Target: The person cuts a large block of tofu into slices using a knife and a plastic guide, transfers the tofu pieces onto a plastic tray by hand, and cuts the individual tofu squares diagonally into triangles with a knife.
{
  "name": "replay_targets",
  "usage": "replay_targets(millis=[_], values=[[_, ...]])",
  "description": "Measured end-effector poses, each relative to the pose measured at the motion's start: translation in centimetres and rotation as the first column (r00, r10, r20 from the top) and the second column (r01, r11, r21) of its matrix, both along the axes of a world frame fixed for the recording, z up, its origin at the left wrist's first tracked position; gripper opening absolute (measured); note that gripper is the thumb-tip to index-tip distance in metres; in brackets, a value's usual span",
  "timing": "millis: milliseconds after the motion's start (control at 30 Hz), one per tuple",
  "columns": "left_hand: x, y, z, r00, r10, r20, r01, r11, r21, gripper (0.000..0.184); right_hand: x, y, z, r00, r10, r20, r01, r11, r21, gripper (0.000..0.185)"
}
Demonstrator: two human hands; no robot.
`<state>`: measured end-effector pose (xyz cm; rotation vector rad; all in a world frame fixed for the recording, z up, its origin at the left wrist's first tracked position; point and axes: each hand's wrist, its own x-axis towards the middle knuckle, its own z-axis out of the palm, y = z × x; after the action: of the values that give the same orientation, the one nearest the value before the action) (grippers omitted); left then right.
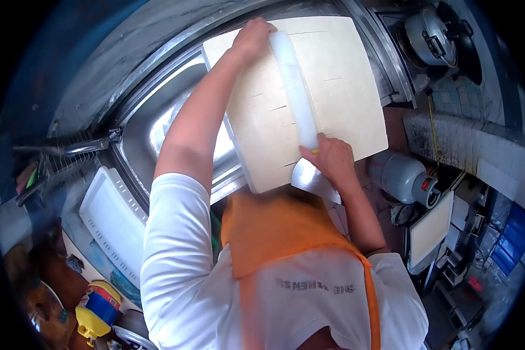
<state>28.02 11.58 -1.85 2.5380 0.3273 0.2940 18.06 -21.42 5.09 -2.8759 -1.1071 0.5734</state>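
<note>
Left hand [254, 38] is closed on the far end of the white strip [296, 87]; right hand [331, 156] pinches the near end. Strip lies between both hands on the pale board [344, 76], which partly covers the sink [151, 116].

Fisheye-warped, black-cornered, glare-spotted, dim edges.

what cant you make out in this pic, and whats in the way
Head view:
- near end of the white strip: right hand covers it
- whether the yellow piece joins the shiny metal sheet: same hand hides most of it
- part of the sink basin: behind the board and left forearm
- inside the pot: lid on
- shirt lettering: too small and blurred
</note>
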Motion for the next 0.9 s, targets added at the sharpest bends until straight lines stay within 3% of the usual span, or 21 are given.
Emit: replay_targets(millis=[200,500,600,633,733,800,833,900], values=[[-0.5,0.2,0.5,0.998,0.001,-0.064,-0.005,0.998,-0.058,0.03,-0.4,0.1,-0.4,0.999,0.032,-0.004,-0.032,0.999,-0.002,0.054],[-0.7,0.2,-0.1,0.999,0.018,-0.03,-0.018,1.0,-0.005,0.032,-0.4,-0.2,-1.3,0.998,0.056,0.024,-0.058,0.995,0.08,0.055],[-0.4,0.3,-0.5,0.997,0.015,-0.081,-0.016,1.0,-0.019,0.031,-0.2,-0.1,-0.9,0.998,0.025,-0.056,-0.026,1.0,-0.012,0.055],[-0.6,-0.1,0.4,0.994,0.01,-0.113,-0.006,0.999,0.039,0.032,0.2,-0.2,-0.3,0.987,-0.01,-0.162,0.007,1.0,-0.014,0.054],[-2.0,-2.1,2.4,0.989,-0.009,-0.148,0.031,0.989,0.147,0.042,2.0,-2.7,3.2,0.878,-0.128,-0.462,0.143,0.99,-0.003,0.048],[-3.1,-3.5,3.1,0.997,-0.028,-0.078,0.039,0.989,0.142,0.049,2.9,-5.8,4.4,0.875,-0.038,-0.483,0.134,0.977,0.166,0.037],[-3.7,-4.0,3.2,0.995,-0.07,-0.065,0.078,0.988,0.13,0.066,2.7,-6.6,5.5,0.896,-0.106,-0.431,0.19,0.969,0.158,0.034],[-4.8,-5.0,3.0,0.992,-0.117,-0.045,0.122,0.983,0.139,0.077,2.0,-7.6,7.7,0.918,-0.236,-0.32,0.295,0.944,0.149,0.029]])
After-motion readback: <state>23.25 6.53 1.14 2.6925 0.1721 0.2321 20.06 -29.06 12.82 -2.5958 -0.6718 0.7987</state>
